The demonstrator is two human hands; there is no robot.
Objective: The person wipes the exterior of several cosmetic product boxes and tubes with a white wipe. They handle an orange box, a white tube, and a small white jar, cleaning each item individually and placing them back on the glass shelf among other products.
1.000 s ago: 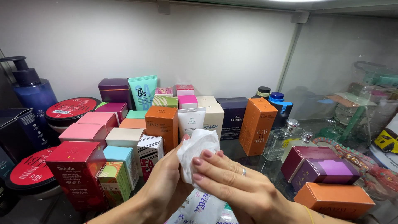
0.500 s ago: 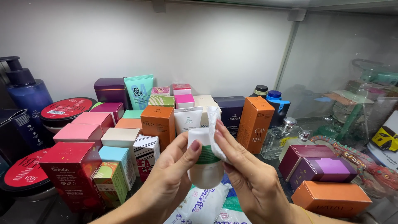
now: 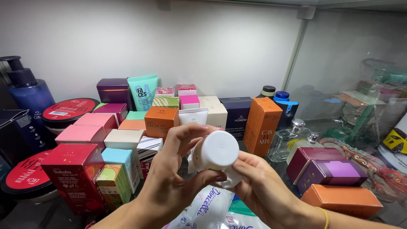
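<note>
Shelf's crammed with boxes: tall orange box (image 3: 262,125) behind, red box (image 3: 74,174) at left. Left hand (image 3: 171,182) and right hand (image 3: 258,191) both grip a white bottle (image 3: 214,153), fingers curled round it.

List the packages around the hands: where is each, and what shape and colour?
Left hand, right hand: hold a white round-capped container.
Orange box: tall, upright, behind right.
Red box: front left.
Purple box: lying right.
Teal tube: at back wall.
</note>
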